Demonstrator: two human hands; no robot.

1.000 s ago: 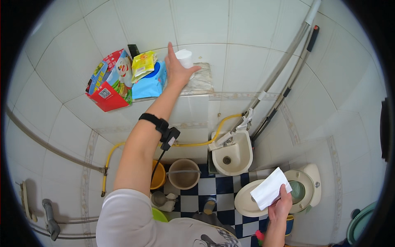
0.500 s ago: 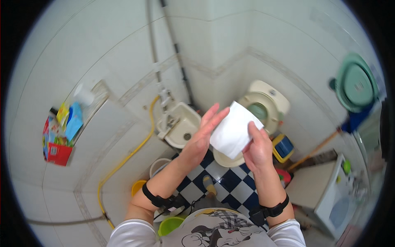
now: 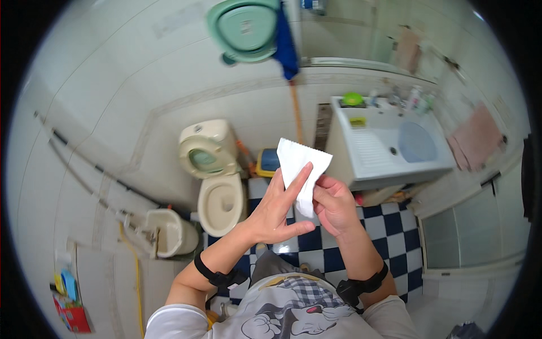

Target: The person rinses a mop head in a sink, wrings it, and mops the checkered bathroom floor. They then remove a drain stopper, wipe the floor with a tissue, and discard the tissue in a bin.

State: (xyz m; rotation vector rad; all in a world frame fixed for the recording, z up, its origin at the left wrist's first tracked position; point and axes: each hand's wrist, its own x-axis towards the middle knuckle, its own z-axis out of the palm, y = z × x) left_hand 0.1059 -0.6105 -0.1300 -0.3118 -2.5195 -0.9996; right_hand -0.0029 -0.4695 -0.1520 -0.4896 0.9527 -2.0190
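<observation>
A white sheet of tissue paper (image 3: 302,156) with a jagged upper edge is between my hands, its lower part creased and narrowed. My right hand (image 3: 337,208) pinches the sheet low on its right side, thumb against curled fingers. Against its left side lies my left hand (image 3: 275,210), fingers stretched out and thumb spread away, the index finger crossing the front of the paper. Part of the sheet is hidden behind those fingers.
A toilet (image 3: 221,203) with raised lid stands ahead left, a blue-and-yellow bin (image 3: 267,161) beside it. The white washbasin (image 3: 370,152) is at the right; a small sink (image 3: 169,231) is at the left. Green basins (image 3: 245,31) hang on the wall above checkered floor tiles (image 3: 389,243).
My view has swung right, bringing the washbasin and mirror into sight. The paper, earlier spread flat, is now creased and narrower, and my left hand has come across it.
</observation>
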